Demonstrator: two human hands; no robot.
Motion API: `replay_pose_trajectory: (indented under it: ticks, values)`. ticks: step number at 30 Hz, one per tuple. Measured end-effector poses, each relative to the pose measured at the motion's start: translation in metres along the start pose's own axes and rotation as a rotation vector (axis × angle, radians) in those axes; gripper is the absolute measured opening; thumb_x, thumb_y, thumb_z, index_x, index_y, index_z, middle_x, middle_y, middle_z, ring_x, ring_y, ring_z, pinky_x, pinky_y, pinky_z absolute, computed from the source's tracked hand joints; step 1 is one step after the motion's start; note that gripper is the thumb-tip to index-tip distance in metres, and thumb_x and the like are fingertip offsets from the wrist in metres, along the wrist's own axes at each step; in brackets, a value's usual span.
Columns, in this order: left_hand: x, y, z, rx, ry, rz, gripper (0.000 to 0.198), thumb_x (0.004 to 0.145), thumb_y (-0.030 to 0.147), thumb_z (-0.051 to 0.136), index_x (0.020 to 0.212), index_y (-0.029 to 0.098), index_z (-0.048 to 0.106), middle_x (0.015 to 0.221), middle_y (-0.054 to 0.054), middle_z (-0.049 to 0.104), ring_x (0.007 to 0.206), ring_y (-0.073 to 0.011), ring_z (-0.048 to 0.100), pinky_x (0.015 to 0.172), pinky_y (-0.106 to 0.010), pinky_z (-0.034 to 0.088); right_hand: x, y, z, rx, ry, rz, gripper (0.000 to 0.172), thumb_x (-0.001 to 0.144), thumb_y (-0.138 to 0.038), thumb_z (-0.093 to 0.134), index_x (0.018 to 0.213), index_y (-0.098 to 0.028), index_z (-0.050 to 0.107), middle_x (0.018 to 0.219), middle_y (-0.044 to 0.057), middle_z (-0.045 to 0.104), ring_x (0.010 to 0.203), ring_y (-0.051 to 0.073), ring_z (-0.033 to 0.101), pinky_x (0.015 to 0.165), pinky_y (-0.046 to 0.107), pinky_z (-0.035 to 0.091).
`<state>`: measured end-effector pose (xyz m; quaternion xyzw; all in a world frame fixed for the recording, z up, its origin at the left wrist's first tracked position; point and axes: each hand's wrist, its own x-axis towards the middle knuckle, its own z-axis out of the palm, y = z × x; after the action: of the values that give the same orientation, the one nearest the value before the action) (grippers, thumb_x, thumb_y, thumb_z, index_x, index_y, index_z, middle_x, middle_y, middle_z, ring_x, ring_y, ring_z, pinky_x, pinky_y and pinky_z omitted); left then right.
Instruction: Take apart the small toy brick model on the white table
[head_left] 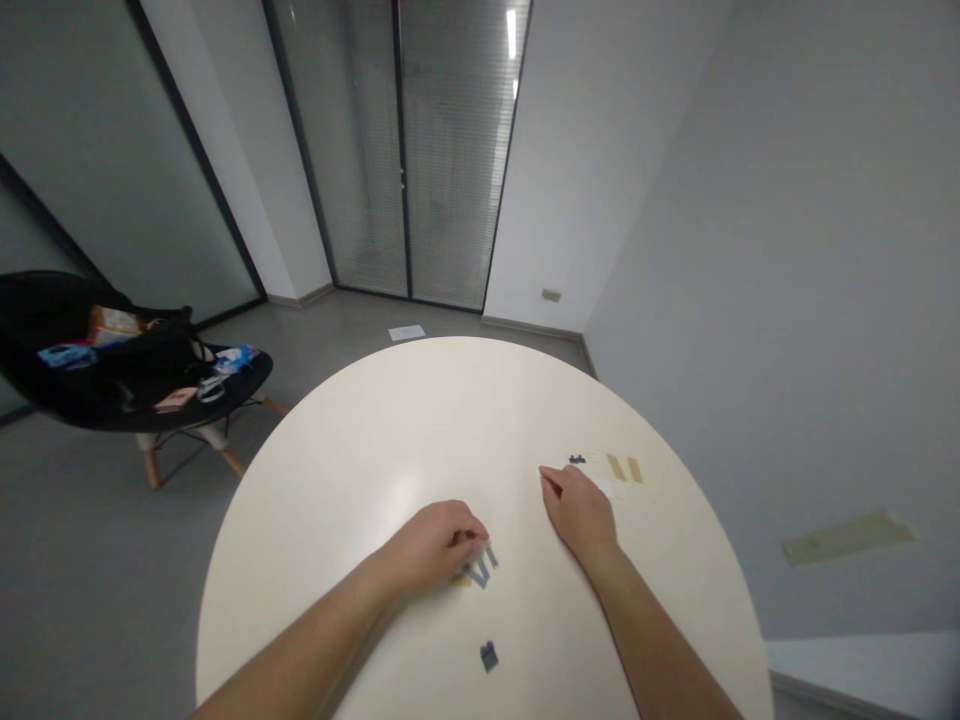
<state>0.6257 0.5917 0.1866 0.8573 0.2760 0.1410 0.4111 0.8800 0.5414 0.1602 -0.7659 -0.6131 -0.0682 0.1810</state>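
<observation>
From my screen, I'm reading everything against the round white table (315, 480). The left hand (431, 548) rests on the table just right of its centre line, fingers curled over a cluster of small grey strips (478, 570); I cannot tell whether it grips them. The right hand (577, 515) sits farther right on the table, fingers loosely bent, nothing visible in them, just beside a small dark piece (576, 459), a white scrap (611, 488) and two tan strips (625, 468). A second dark piece (489, 656) lies on the table nearer me. Beyond the table's far-left edge stands a black chair (112, 375) piled with bags.
</observation>
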Motion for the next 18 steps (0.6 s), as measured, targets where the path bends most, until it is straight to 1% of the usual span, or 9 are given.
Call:
replay_pose_trajectory:
  ticks: [4,8,10,12,16,18]
  values:
    - [0.001,0.000,0.004,0.114,-0.032,0.118,0.028,0.088,0.016,0.051,0.099,0.024,0.076,0.083,-0.004,0.067,0.078,-0.0161,0.062,0.070,-0.024,0.043,0.001,0.000,0.000,0.044,0.021,0.012,0.027,0.092,-0.025,0.049,0.107,-0.021,0.072,0.085,0.005,0.066,0.078,0.019,0.062,0.069,0.028,0.043]
    - [0.002,0.000,0.008,0.286,-0.025,0.199,0.027,0.091,0.022,0.056,0.108,0.032,0.074,0.082,-0.003,0.065,0.080,-0.0182,0.061,0.072,-0.028,0.040,0.001,-0.003,-0.001,0.129,0.056,-0.002,0.029,0.092,-0.026,0.048,0.109,-0.019,0.071,0.080,0.004,0.064,0.073,0.018,0.059,0.070,0.029,0.043]
    - [0.002,0.000,0.010,0.338,-0.031,0.212,0.025,0.091,0.023,0.057,0.104,0.034,0.075,0.081,-0.003,0.064,0.079,-0.0183,0.060,0.071,-0.028,0.038,-0.001,-0.006,-0.002,0.165,0.060,-0.030,0.030,0.092,-0.027,0.048,0.109,-0.019,0.070,0.078,0.004,0.063,0.071,0.018,0.058,0.069,0.029,0.043]
    - [0.003,0.001,0.011,0.356,-0.032,0.210,0.023,0.090,0.022,0.058,0.099,0.034,0.076,0.079,-0.002,0.064,0.079,-0.0179,0.059,0.071,-0.028,0.037,-0.002,-0.010,-0.004,0.194,0.055,-0.072,0.030,0.092,-0.027,0.048,0.109,-0.018,0.070,0.077,0.004,0.062,0.070,0.017,0.057,0.069,0.029,0.043]
    - [0.003,-0.001,0.012,0.332,-0.028,0.196,0.017,0.088,0.022,0.062,0.094,0.031,0.076,0.080,-0.002,0.064,0.080,-0.0175,0.059,0.073,-0.028,0.037,-0.004,-0.016,-0.005,0.228,0.041,-0.135,0.030,0.093,-0.025,0.047,0.111,-0.017,0.069,0.078,0.004,0.062,0.070,0.017,0.056,0.070,0.029,0.043]
    - [0.004,-0.003,0.011,0.311,-0.034,0.195,0.018,0.088,0.020,0.061,0.094,0.030,0.076,0.081,-0.002,0.065,0.080,-0.0170,0.059,0.074,-0.028,0.038,-0.005,-0.017,-0.005,0.234,0.040,-0.152,0.029,0.093,-0.024,0.048,0.111,-0.017,0.069,0.077,0.004,0.061,0.069,0.017,0.055,0.070,0.029,0.043]
